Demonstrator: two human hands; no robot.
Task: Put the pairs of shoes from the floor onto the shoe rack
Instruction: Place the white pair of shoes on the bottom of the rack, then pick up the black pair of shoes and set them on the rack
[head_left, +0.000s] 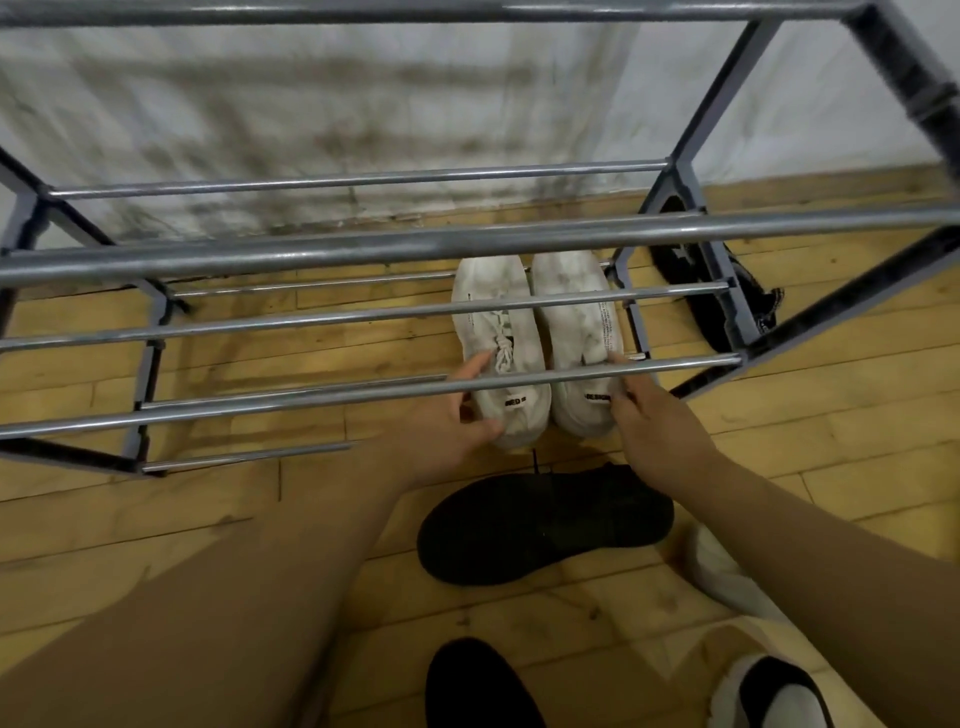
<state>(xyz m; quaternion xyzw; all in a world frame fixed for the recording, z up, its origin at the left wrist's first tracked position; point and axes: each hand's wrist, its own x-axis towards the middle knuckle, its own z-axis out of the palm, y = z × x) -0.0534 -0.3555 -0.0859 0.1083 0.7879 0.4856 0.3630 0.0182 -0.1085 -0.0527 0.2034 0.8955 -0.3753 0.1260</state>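
fingers (475, 366) of the left hand (447, 421) wrap the left white shoe (501, 353); the right hand (657, 421) grips the right white shoe (579, 332). both shoes sit side by side on the shoe rack (363, 317) bottom rails. a black shoe (540, 525) lies on the floor (234, 519) near the wrists.

White sneakers (535, 343) with small black-and-white heel tags sit on the grey metal shoe rack (363, 244), a black shoe (540, 525) just in front of the rack, another black shoe (727, 296) at the rack's right end, yellow-tan wood-plank floor (156, 519), white wall (311, 104) smudged grey-black behind the rack.
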